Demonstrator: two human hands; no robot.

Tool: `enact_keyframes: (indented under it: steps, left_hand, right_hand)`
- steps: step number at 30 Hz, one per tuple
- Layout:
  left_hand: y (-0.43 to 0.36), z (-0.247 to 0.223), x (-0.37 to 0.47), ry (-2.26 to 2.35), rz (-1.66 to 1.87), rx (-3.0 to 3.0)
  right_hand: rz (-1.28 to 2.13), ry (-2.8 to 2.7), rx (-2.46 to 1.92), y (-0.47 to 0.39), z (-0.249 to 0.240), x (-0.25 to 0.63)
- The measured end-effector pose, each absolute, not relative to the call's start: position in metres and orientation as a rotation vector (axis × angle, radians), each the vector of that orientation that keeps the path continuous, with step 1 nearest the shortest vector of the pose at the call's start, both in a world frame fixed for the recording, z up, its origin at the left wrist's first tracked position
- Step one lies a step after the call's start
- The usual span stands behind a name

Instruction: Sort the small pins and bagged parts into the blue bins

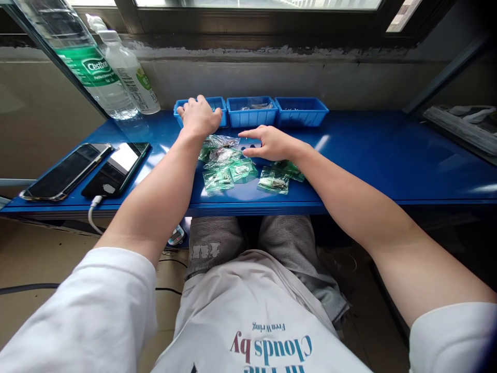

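My left hand (199, 117) reaches over the left blue bin (179, 106), fingers spread and pointing away from me; its palm side is hidden. My right hand (272, 143) hovers at the middle of the desk, thumb and forefinger apart with nothing seen between them. Below and between the hands lie several small clear packets with green edging: one packet (218, 180) at the left front, another packet (274, 180) at the right front with pale slim pieces inside. Small dark bits lie on the desk by my right fingertips.
The middle blue bin (252, 118) holds clear bags, and the right blue bin (303, 118) holds small pale pieces. Left on the blue desk (368, 160) are two phones, one phone (116, 168) with a white cable, plus a large water bottle (91, 67) and a smaller bottle (134, 77).
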State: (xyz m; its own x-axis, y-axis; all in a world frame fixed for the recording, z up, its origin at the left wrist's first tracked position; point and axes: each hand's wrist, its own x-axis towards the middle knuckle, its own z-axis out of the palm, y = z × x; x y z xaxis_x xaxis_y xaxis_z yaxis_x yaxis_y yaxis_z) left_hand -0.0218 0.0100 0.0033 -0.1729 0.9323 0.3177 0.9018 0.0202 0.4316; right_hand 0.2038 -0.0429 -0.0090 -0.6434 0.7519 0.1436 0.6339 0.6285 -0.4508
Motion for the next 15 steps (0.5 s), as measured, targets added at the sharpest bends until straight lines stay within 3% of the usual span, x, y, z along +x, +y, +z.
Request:
enact_keyframes:
  steps: [10,15]
  left_hand:
    - [0.01,-0.001,-0.009,1.967,1.077,2.067]
    - [0.003,0.005,-0.005,2.023,1.026,2.11]
  right_hand:
    - [0.539,-2.677,-1.09,-0.044,-0.008,0.198]
    - [0.542,-2.64,-0.956,-0.041,-0.009,0.2]
